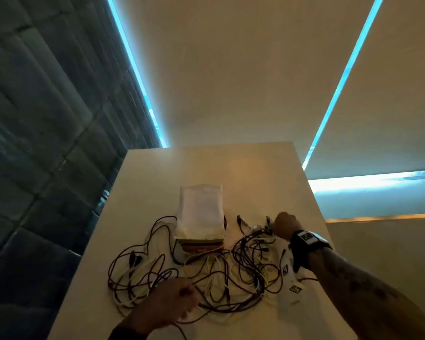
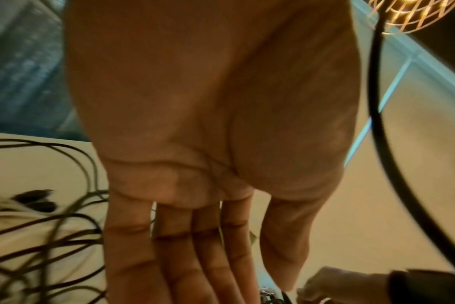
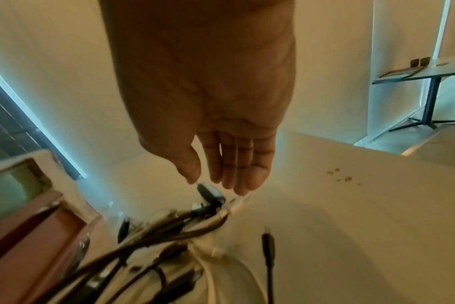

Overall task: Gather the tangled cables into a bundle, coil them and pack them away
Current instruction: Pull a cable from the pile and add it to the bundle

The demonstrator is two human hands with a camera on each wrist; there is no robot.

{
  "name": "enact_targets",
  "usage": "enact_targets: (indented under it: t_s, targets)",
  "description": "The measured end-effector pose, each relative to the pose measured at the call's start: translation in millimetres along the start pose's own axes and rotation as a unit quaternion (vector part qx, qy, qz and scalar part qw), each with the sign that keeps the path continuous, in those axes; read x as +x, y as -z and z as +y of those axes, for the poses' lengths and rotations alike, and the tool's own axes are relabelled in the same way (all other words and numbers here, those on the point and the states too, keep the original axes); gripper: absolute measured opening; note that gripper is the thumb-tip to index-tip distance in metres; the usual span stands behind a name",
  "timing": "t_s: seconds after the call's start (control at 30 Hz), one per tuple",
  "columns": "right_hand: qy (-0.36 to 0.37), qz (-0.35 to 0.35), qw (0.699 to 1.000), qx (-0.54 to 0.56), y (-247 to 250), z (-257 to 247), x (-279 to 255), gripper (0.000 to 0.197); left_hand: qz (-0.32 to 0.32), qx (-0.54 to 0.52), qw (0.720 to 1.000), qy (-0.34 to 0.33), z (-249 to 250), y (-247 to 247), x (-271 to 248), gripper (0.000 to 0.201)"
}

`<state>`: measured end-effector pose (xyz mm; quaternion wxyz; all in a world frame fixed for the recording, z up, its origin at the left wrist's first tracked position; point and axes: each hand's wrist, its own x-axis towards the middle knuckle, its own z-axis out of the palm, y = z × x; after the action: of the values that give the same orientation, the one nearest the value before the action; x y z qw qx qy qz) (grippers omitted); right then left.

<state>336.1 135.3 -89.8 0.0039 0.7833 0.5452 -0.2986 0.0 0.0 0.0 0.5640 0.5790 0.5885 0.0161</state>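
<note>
Tangled cables (image 1: 206,273), dark and white, lie spread over the table (image 1: 268,173) around a stack of folded cloths (image 1: 201,217). Left hand (image 1: 167,305) sits over the tangle's near edge, fingers straight and loose, gripping nothing. Right hand (image 1: 286,225) hovers at the far right connector ends, fingers extended, not closed on any.

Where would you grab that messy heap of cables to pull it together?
Probably at the plug ends by the right hand, coming from above: several connectors converge there into one bunch, so fingers can close round them, while the cables elsewhere sprawl in loose loops.
</note>
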Motion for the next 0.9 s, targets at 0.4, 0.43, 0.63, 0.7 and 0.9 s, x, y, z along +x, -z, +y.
enact_targets:
  t_s: [0.4, 0.43, 0.63, 0.7, 0.9]
  targets:
    - [0.06, 0.171, 0.967, 0.181, -7.5, -19.9, -39.2, 0.018, 0.176, -0.031, 0.972, -0.155, 80.0, -10.3, 52.1, 0.012]
    - [0.102, 0.199, 0.951, 0.215, -1.9, -25.2, -48.6, 0.016, 0.198, -0.063, 0.964, -0.164, 87.6, -10.3, 55.6, 0.017]
    - [0.287, 0.224, 0.87, 0.333, 35.7, -71.8, -103.9, 0.009, 0.226, -0.128, 0.944, -0.206, 137.0, -12.6, 58.4, 0.024]
    - [0.309, 0.162, 0.84, 0.416, 43.8, -87.5, -121.0, 0.009, 0.202, -0.166, 0.944, -0.204, 149.1, -12.4, 53.3, 0.022]
    - [0.282, 0.068, 0.773, 0.565, 48.6, -105.6, -149.2, 0.012, 0.258, -0.258, 0.902, -0.229, 149.5, -15.4, 46.6, 0.027]
